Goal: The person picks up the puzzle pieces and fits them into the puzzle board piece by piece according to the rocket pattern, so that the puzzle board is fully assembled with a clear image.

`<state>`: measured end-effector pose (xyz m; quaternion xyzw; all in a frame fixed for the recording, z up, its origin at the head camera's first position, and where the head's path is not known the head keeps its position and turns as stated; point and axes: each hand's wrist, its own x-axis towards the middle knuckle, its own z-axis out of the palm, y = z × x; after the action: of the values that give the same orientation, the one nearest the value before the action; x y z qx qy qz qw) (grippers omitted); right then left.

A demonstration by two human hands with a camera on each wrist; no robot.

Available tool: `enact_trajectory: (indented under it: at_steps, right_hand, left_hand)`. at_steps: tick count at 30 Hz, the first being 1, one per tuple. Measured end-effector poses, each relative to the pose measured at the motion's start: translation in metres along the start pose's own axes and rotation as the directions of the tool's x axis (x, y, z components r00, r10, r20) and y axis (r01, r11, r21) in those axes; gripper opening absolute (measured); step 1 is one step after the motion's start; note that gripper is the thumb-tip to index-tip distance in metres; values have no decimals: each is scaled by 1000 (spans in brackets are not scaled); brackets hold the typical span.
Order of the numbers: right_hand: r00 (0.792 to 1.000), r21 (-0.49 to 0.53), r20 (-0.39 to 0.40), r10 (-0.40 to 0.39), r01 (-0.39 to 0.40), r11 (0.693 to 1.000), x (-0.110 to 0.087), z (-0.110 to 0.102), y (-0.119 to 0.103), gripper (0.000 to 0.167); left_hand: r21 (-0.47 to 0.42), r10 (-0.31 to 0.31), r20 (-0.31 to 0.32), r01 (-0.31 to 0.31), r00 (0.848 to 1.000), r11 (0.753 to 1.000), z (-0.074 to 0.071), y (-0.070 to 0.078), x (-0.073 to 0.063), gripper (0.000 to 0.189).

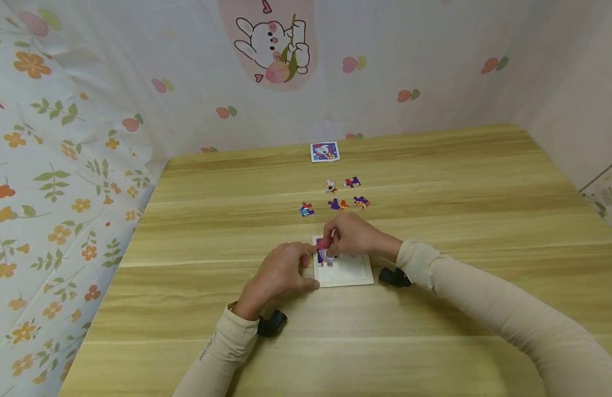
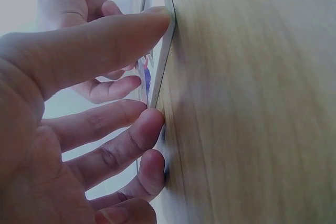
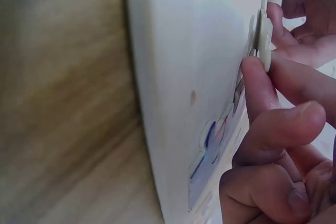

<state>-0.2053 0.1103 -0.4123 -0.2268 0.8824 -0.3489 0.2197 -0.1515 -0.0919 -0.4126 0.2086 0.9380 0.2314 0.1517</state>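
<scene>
A white puzzle tray (image 1: 350, 274) lies on the table with purple and white puzzle pieces (image 1: 326, 261) in its upper left part. My left hand (image 1: 282, 269) rests against the tray's left side, its thumb at the near left corner and fingertips along the edge, as the left wrist view shows. Over the upper left part of the tray, my right hand (image 1: 354, 234) pinches a puzzle piece (image 3: 266, 43) between thumb and finger, seen edge-on in the right wrist view. Its printed face is mostly hidden. Lower in that view, a piece with blue lines (image 3: 207, 163) lies in the tray.
Beyond the tray lie several loose puzzle pieces, among them a blue and red one (image 1: 306, 209) and a white one (image 1: 331, 186). A small picture card (image 1: 325, 151) sits near the table's far edge. Black wrist cameras (image 1: 272, 323) hang under both wrists.
</scene>
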Motion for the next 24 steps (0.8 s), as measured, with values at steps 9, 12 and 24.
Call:
enact_trajectory:
  at_steps: [9, 12, 24]
  right_hand:
    - [999, -97, -46, 1, -6, 995, 2, 0, -4, 11]
    - [999, -105, -53, 3, -9, 994, 2, 1, -3, 13]
    - [999, -136, -43, 3, -9, 991, 3, 3, -3, 17]
  left_hand:
    - [9, 28, -12, -28, 1000, 1000, 0, -1, 1, 67]
    - [6, 23, -12, -23, 1000, 1000, 0, -1, 1, 65]
    - [-3, 27, -14, -27, 1000, 1000, 0, -1, 1, 65]
